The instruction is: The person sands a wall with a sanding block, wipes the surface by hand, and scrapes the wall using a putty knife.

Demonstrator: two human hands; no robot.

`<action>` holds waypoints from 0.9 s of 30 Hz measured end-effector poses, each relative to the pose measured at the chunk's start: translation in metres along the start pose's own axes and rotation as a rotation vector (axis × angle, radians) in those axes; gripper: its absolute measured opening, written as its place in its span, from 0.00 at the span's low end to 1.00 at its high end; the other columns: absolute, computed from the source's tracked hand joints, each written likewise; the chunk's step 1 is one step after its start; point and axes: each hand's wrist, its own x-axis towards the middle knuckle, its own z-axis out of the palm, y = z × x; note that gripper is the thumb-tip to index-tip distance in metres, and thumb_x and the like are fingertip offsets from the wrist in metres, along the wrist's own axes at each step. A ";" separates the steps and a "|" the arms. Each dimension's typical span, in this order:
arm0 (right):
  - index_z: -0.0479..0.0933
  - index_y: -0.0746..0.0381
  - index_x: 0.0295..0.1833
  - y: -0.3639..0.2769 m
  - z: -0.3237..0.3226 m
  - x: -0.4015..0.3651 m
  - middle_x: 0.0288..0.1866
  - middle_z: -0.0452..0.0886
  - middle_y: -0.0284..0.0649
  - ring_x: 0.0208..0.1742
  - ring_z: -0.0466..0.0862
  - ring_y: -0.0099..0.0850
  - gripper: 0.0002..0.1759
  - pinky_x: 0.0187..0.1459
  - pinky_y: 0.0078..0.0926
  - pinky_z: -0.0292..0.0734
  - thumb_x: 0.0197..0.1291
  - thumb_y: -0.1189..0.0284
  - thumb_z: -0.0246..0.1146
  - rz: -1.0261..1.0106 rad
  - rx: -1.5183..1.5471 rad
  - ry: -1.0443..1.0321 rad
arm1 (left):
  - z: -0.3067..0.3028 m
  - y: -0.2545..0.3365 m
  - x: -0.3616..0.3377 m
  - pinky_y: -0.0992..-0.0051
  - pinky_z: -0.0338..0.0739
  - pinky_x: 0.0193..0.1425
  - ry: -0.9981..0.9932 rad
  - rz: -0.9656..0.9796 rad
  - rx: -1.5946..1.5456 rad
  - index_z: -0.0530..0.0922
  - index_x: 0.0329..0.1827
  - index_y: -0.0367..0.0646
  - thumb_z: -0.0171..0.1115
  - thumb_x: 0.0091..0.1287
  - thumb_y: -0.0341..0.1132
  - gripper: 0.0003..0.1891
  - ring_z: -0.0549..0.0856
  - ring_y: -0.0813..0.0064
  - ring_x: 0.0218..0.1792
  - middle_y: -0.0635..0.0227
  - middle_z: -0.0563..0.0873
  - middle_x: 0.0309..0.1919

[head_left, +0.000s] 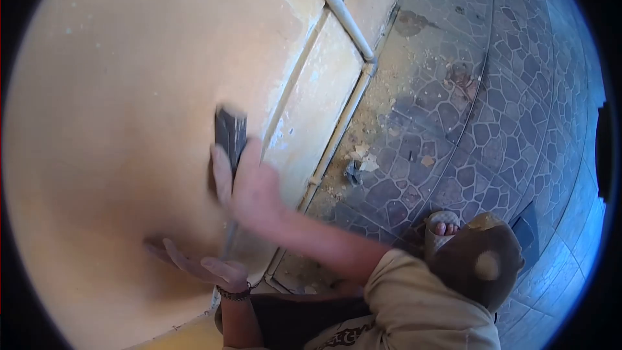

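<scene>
My right hand [249, 181] grips a dark flat block [230, 133] against the tan wall [129, 91]. Its thumb and fingers lie on either side of the block, whose upper end is blurred. Lower down, my left hand [207, 269], with a dark bracelet at the wrist, is held near the wall with its fingers apart and nothing in it. Whether its fingertips touch the wall is unclear.
A pale pipe [343, 19] meets another pipe [343, 120] along the wall's base. Whitish chips [367, 161] and dust lie on the stone-patterned floor [512, 84]. A sandalled foot [444, 228] is beside a rounded brown shape [476, 262] at the lower right.
</scene>
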 end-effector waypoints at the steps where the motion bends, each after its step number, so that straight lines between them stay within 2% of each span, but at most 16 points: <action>1: 0.67 0.72 0.56 -0.004 -0.005 0.011 0.31 0.80 0.66 0.34 0.81 0.69 0.25 0.42 0.60 0.76 0.72 0.57 0.52 -0.037 -0.021 0.003 | -0.003 -0.003 0.002 0.47 0.47 0.80 0.012 0.006 0.026 0.55 0.76 0.31 0.31 0.79 0.50 0.33 0.49 0.44 0.79 0.40 0.48 0.78; 2: 0.67 0.73 0.56 -0.015 -0.025 0.046 0.31 0.81 0.63 0.33 0.82 0.65 0.26 0.37 0.57 0.78 0.71 0.58 0.53 -0.048 -0.091 0.061 | -0.007 -0.004 0.003 0.48 0.47 0.80 0.020 -0.010 0.013 0.55 0.76 0.32 0.31 0.79 0.50 0.33 0.49 0.46 0.80 0.41 0.49 0.79; 3: 0.63 0.71 0.67 -0.039 -0.053 0.077 0.50 0.79 0.69 0.52 0.81 0.64 0.33 0.56 0.52 0.75 0.70 0.54 0.53 -0.070 0.003 0.239 | -0.010 -0.002 0.004 0.49 0.47 0.80 0.041 -0.033 0.002 0.56 0.76 0.32 0.32 0.79 0.51 0.33 0.50 0.48 0.80 0.43 0.50 0.79; 5: 0.66 0.74 0.58 -0.030 -0.070 0.127 0.36 0.81 0.67 0.38 0.83 0.63 0.28 0.40 0.52 0.78 0.71 0.56 0.53 0.018 -0.086 0.156 | -0.015 -0.002 -0.003 0.50 0.45 0.81 0.040 -0.076 0.016 0.57 0.76 0.33 0.32 0.79 0.52 0.33 0.50 0.50 0.80 0.45 0.51 0.79; 6: 0.68 0.74 0.53 -0.005 -0.051 0.136 0.32 0.81 0.64 0.33 0.84 0.61 0.24 0.34 0.51 0.79 0.72 0.59 0.54 -0.029 -0.097 0.241 | -0.011 -0.008 -0.009 0.51 0.45 0.81 0.027 -0.086 0.039 0.57 0.76 0.33 0.32 0.79 0.52 0.33 0.50 0.50 0.80 0.45 0.51 0.79; 8: 0.67 0.74 0.56 -0.015 -0.013 0.031 0.35 0.82 0.66 0.33 0.84 0.62 0.24 0.37 0.54 0.79 0.71 0.61 0.55 -0.180 -0.031 0.345 | -0.002 -0.006 -0.005 0.50 0.44 0.81 -0.003 -0.060 0.109 0.56 0.76 0.32 0.33 0.79 0.51 0.33 0.49 0.49 0.80 0.43 0.50 0.79; 10: 0.65 0.74 0.58 0.004 0.009 -0.028 0.38 0.81 0.68 0.36 0.82 0.66 0.26 0.42 0.61 0.76 0.72 0.59 0.53 -0.053 0.141 0.077 | -0.005 0.000 -0.001 0.48 0.45 0.80 -0.107 0.010 0.210 0.54 0.77 0.30 0.33 0.78 0.48 0.33 0.48 0.45 0.80 0.39 0.48 0.78; 12: 0.63 0.75 0.59 -0.005 -0.016 0.009 0.37 0.81 0.70 0.38 0.82 0.67 0.29 0.44 0.61 0.76 0.72 0.56 0.52 -0.061 -0.016 0.099 | -0.005 0.008 0.004 0.47 0.44 0.80 -0.057 -0.045 0.023 0.54 0.77 0.30 0.33 0.78 0.48 0.33 0.48 0.43 0.80 0.39 0.47 0.79; 13: 0.64 0.75 0.57 -0.009 -0.034 0.052 0.36 0.81 0.69 0.37 0.83 0.67 0.30 0.42 0.60 0.77 0.72 0.54 0.51 -0.070 -0.102 0.197 | -0.007 0.010 0.005 0.46 0.43 0.80 -0.025 -0.077 -0.065 0.54 0.77 0.30 0.33 0.78 0.48 0.33 0.48 0.43 0.79 0.39 0.46 0.79; 14: 0.65 0.75 0.56 -0.028 -0.062 0.096 0.37 0.80 0.71 0.40 0.83 0.65 0.30 0.43 0.60 0.76 0.72 0.54 0.51 0.063 -0.066 0.230 | -0.009 0.008 -0.002 0.46 0.43 0.80 -0.019 -0.108 -0.080 0.54 0.77 0.31 0.34 0.78 0.48 0.33 0.48 0.43 0.79 0.39 0.46 0.79; 16: 0.66 0.74 0.56 -0.021 -0.057 0.087 0.39 0.80 0.70 0.41 0.83 0.64 0.28 0.43 0.58 0.77 0.72 0.55 0.52 0.040 -0.067 0.272 | -0.014 0.004 -0.018 0.46 0.43 0.80 -0.020 -0.168 -0.126 0.54 0.77 0.31 0.35 0.77 0.48 0.33 0.48 0.43 0.79 0.40 0.45 0.79; 18: 0.66 0.74 0.56 -0.006 -0.042 0.068 0.40 0.80 0.70 0.42 0.83 0.64 0.27 0.44 0.56 0.78 0.72 0.56 0.53 -0.003 -0.065 0.305 | -0.009 0.007 -0.012 0.46 0.43 0.80 -0.079 -0.104 -0.001 0.53 0.77 0.32 0.35 0.77 0.49 0.34 0.47 0.43 0.80 0.40 0.45 0.79; 19: 0.66 0.73 0.57 0.013 -0.012 0.027 0.39 0.81 0.69 0.39 0.83 0.66 0.27 0.43 0.56 0.78 0.72 0.57 0.54 -0.179 0.081 0.406 | -0.006 0.007 -0.007 0.46 0.43 0.80 -0.113 -0.063 0.058 0.53 0.78 0.32 0.36 0.77 0.49 0.34 0.47 0.43 0.80 0.40 0.45 0.79; 21: 0.65 0.73 0.57 0.028 0.004 -0.022 0.40 0.81 0.69 0.39 0.82 0.67 0.27 0.44 0.57 0.77 0.72 0.56 0.53 0.016 0.150 0.172 | -0.002 0.007 -0.001 0.48 0.43 0.81 -0.132 -0.038 0.097 0.53 0.77 0.32 0.34 0.78 0.49 0.33 0.47 0.46 0.80 0.42 0.45 0.79; 24: 0.65 0.74 0.57 0.009 -0.033 0.036 0.39 0.80 0.70 0.38 0.81 0.67 0.28 0.43 0.57 0.77 0.72 0.56 0.53 0.072 0.014 0.178 | -0.008 0.006 -0.011 0.49 0.42 0.81 -0.126 -0.100 0.085 0.53 0.77 0.31 0.35 0.77 0.48 0.33 0.46 0.46 0.80 0.41 0.45 0.79; 27: 0.64 0.74 0.59 0.009 -0.036 0.051 0.37 0.80 0.69 0.37 0.81 0.67 0.29 0.44 0.58 0.77 0.72 0.56 0.53 0.084 -0.037 0.249 | -0.009 -0.003 -0.025 0.47 0.39 0.80 -0.126 -0.151 0.121 0.53 0.77 0.30 0.36 0.77 0.49 0.34 0.44 0.44 0.80 0.39 0.45 0.79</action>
